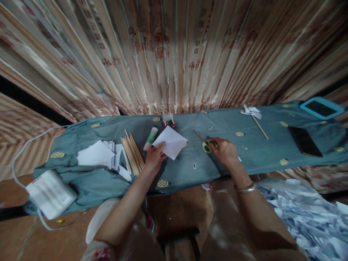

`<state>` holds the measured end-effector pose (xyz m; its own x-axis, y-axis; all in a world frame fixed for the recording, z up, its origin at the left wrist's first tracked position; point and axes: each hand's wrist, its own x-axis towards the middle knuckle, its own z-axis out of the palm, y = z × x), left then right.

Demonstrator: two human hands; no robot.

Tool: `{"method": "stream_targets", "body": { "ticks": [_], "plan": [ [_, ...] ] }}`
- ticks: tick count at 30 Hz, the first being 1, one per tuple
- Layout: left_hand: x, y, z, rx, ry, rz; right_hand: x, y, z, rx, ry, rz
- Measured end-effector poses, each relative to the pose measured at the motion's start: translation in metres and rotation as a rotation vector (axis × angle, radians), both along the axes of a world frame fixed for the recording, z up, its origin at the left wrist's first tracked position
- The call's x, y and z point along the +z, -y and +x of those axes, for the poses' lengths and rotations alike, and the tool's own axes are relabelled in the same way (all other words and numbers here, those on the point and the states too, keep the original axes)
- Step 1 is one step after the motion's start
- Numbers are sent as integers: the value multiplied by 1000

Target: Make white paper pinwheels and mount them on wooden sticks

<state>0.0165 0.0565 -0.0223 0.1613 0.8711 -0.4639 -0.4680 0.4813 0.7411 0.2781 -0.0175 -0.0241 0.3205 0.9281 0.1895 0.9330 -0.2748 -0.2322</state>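
Observation:
Between the thumb and fingers of my left hand [154,158] is a square sheet of white paper [172,143], turned corner-up with faint creases. My right hand [225,150] has its fingers closed at the yellow-green handles of a pair of scissors [206,145], whose blades point away to the upper left. The scissors are low over the cloth; whether they touch it I cannot tell. Just left of the paper lies a green and white glue stick [150,139]. Behind the paper is a small red and white box [169,122] of dark metal bits.
Wooden sticks [132,152] and stacked white paper [96,154] lie left. A paper pinwheel on a stick [258,123], a phone [305,141] and a blue-framed tablet [322,108] lie right. A white box with a cable [51,194] sits at the left edge; paper scraps [307,214] fill a bag below right.

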Motion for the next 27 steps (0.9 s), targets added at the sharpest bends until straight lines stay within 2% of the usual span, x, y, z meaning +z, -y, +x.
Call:
{"method": "stream_targets", "body": {
  "ticks": [3, 8, 11, 13, 14, 18, 20, 22, 24, 27],
  "plan": [
    [-2, 0, -2, 28, 2, -7, -7, -1, 1, 21, 92, -150],
    [-4, -1, -4, 31, 12, 15, -7, -8, -10, 8, 146, -157],
    [-1, -5, -6, 29, 31, 37, -4, -10, -14, -45, 60, -133],
    [1, -7, -8, 37, 51, 49, -3, -10, -18, -92, -146, -55],
    [2, -8, -9, 45, 59, 52, -4, -10, -22, -114, -316, 0],
    [4, -12, -12, 76, 68, 41, -7, -14, -45, -109, -1256, 152],
    [4, -12, -12, 76, 70, 39, -9, -17, -59, -55, -1582, 161],
    [4, -12, -11, 75, 69, 39, -10, -19, -70, 1, -1722, 170],
    [2, -11, -9, 78, 60, 39, -11, -22, -79, 25, -1756, 194],
    [-1, -10, -6, 76, 41, 45, -11, -26, -89, -29, -1807, 238]
  ]
}}
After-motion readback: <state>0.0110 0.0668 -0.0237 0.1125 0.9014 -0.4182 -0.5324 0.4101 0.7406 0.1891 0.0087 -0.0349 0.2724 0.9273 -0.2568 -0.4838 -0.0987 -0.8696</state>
